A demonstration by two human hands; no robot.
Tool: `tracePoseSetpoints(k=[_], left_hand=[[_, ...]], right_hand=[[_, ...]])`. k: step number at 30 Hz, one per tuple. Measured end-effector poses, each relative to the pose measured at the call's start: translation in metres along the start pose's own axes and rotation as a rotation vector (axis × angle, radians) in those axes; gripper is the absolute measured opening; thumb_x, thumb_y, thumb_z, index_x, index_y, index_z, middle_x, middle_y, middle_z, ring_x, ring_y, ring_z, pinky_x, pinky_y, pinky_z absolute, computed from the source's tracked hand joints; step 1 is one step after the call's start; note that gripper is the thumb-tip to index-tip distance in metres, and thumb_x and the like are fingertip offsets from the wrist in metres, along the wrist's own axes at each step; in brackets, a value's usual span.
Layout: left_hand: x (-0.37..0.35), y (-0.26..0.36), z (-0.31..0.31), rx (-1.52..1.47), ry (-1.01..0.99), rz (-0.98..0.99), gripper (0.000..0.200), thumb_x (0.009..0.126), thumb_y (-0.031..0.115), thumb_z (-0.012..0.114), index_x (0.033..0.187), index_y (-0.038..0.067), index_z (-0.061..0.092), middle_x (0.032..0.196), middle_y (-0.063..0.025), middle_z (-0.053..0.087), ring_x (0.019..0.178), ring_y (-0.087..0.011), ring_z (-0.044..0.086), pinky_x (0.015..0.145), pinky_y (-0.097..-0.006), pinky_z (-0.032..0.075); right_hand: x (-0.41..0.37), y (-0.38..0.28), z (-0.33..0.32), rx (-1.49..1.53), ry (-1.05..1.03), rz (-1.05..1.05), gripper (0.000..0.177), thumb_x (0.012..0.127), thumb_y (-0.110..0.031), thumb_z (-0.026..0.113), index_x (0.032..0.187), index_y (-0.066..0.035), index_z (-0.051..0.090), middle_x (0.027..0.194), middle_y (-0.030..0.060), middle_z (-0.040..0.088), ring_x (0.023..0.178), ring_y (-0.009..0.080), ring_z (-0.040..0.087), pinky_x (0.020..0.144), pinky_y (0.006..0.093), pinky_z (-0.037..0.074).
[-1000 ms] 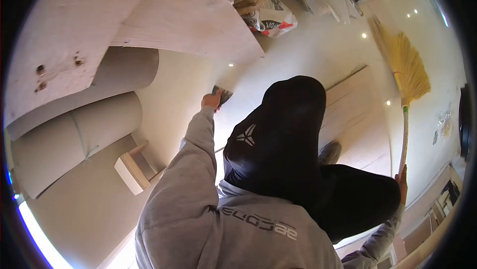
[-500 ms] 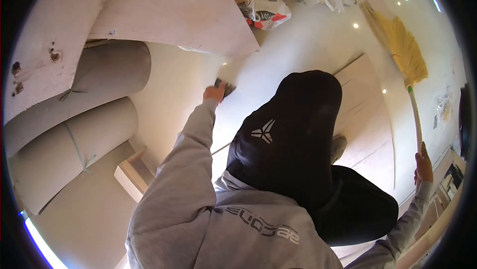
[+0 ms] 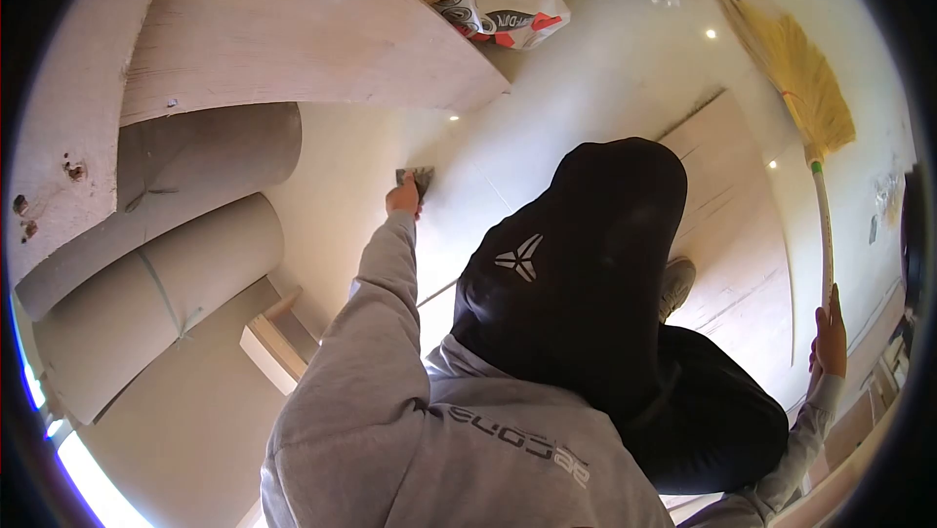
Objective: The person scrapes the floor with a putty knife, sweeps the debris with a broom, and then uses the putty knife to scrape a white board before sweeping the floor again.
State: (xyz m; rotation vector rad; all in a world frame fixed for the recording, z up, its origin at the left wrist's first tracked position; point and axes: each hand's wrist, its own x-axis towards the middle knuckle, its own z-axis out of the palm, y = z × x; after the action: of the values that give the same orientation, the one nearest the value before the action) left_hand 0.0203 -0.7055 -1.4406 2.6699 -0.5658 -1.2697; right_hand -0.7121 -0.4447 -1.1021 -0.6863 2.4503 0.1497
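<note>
My left hand point(image 3: 403, 198) is closed on a small dark scraper point(image 3: 420, 179), whose flat blade lies against the pale floor. Far to the right, my right hand point(image 3: 830, 341) is wrapped round the thin handle point(image 3: 826, 225) of a broom. The yellow broom head point(image 3: 808, 84) points up and away, near the upper right. Between my hands is my bent knee in black trousers point(image 3: 586, 245), and a shoe point(image 3: 675, 286) shows beside it on a wooden board point(image 3: 732, 225).
Two tied rolls point(image 3: 161, 294) lie at the left beneath a large board point(image 3: 283, 30). A printed bag point(image 3: 512, 11) sits at the top. A wooden frame piece point(image 3: 273, 347) stands at lower left, with more timber point(image 3: 874, 401) at lower right.
My left hand and the scraper have moved slightly left, and the blade has turned. My right hand still holds the broom. The whole view has shifted a little.
</note>
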Motion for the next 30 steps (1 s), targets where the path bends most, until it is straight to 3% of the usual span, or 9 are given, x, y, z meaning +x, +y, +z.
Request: tracePoseSetpoints(k=[3, 5, 15, 18, 21, 23, 25, 27, 30], left_hand=[[0.031, 0.029, -0.013, -0.224, 0.004, -0.005, 0.053, 0.083, 0.056, 0.052, 0.071, 0.005, 0.052, 0.05, -0.0063, 0.049, 0.036, -0.0166, 0.042, 0.033, -0.0319, 0.033], [0.032, 0.047, -0.019, -0.092, -0.034, 0.006, 0.051, 0.083, 0.054, 0.054, 0.075, 0.004, 0.053, 0.053, -0.007, 0.051, 0.036, -0.0162, 0.041, 0.033, -0.0315, 0.032], [0.009, 0.026, -0.024, 0.011, -0.114, -0.023, 0.052, 0.084, 0.053, 0.053, 0.069, 0.003, 0.054, 0.049, -0.0067, 0.05, 0.036, -0.0163, 0.043, 0.032, -0.031, 0.033], [-0.024, -0.018, -0.008, 0.28, -0.159, 0.15, 0.055, 0.084, 0.056, 0.051, 0.068, 0.003, 0.055, 0.05, -0.0077, 0.052, 0.037, -0.0164, 0.046, 0.033, -0.031, 0.035], [-0.057, 0.008, 0.02, 0.293, -0.204, 0.21, 0.059, 0.083, 0.059, 0.049, 0.074, 0.002, 0.059, 0.055, -0.0115, 0.057, 0.042, -0.0205, 0.053, 0.039, -0.0346, 0.041], [-0.068, 0.028, 0.064, 0.331, -0.243, 0.265, 0.061, 0.083, 0.06, 0.048, 0.077, 0.0, 0.062, 0.059, -0.0145, 0.06, 0.047, -0.0246, 0.058, 0.044, -0.0377, 0.046], [-0.083, 0.052, 0.111, 0.64, -0.315, 0.74, 0.061, 0.083, 0.057, 0.049, 0.086, -0.002, 0.063, 0.07, -0.0197, 0.064, 0.067, -0.0338, 0.064, 0.064, -0.0423, 0.051], [-0.134, 0.089, 0.152, 0.656, -0.43, 0.795, 0.057, 0.083, 0.051, 0.051, 0.091, -0.004, 0.062, 0.077, -0.0211, 0.065, 0.084, -0.0377, 0.063, 0.078, -0.0431, 0.048], [-0.16, 0.121, 0.219, 0.67, -0.236, 1.046, 0.053, 0.083, 0.049, 0.051, 0.088, -0.003, 0.063, 0.076, -0.0186, 0.066, 0.081, -0.0345, 0.064, 0.075, -0.0423, 0.049]], right_hand=[[-0.009, -0.015, -0.004, 0.044, -0.059, 0.021, 0.053, 0.093, -0.017, 0.04, 0.143, -0.023, 0.025, 0.077, 0.0103, 0.059, 0.035, 0.0101, 0.037, 0.03, 0.0268, 0.035], [-0.017, -0.036, -0.008, 0.03, -0.079, 0.13, 0.053, 0.093, -0.017, 0.041, 0.143, -0.024, 0.025, 0.079, 0.0091, 0.06, 0.035, 0.0093, 0.037, 0.03, 0.0259, 0.035], [-0.006, -0.011, -0.007, 0.076, -0.075, 0.09, 0.054, 0.093, -0.019, 0.042, 0.143, -0.024, 0.024, 0.065, 0.0058, 0.054, 0.034, 0.0098, 0.037, 0.029, 0.0262, 0.035], [-0.003, -0.007, -0.006, 0.11, -0.077, 0.083, 0.055, 0.092, -0.019, 0.042, 0.144, -0.023, 0.024, 0.066, 0.0067, 0.055, 0.034, 0.0107, 0.039, 0.03, 0.0272, 0.037], [0.01, 0.02, -0.003, 0.086, -0.05, -0.016, 0.058, 0.09, -0.018, 0.045, 0.144, -0.022, 0.024, 0.064, 0.0099, 0.055, 0.034, 0.0121, 0.041, 0.031, 0.0291, 0.038], [-0.015, -0.033, -0.014, 0.106, -0.099, 0.122, 0.059, 0.089, -0.018, 0.045, 0.144, -0.022, 0.024, 0.064, 0.0101, 0.055, 0.036, 0.012, 0.043, 0.032, 0.0294, 0.039], [-0.014, -0.031, -0.014, 0.103, -0.075, 0.132, 0.059, 0.089, -0.018, 0.045, 0.144, -0.023, 0.023, 0.062, 0.0094, 0.054, 0.036, 0.012, 0.043, 0.033, 0.0295, 0.04], [-0.012, -0.029, -0.009, 0.094, -0.064, 0.126, 0.059, 0.089, -0.018, 0.045, 0.144, -0.023, 0.023, 0.061, 0.0086, 0.053, 0.037, 0.012, 0.044, 0.033, 0.0295, 0.041], [-0.017, -0.039, -0.009, 0.078, -0.049, 0.116, 0.058, 0.091, -0.018, 0.046, 0.144, -0.024, 0.023, 0.057, 0.0054, 0.049, 0.038, 0.0118, 0.044, 0.033, 0.0297, 0.042]])
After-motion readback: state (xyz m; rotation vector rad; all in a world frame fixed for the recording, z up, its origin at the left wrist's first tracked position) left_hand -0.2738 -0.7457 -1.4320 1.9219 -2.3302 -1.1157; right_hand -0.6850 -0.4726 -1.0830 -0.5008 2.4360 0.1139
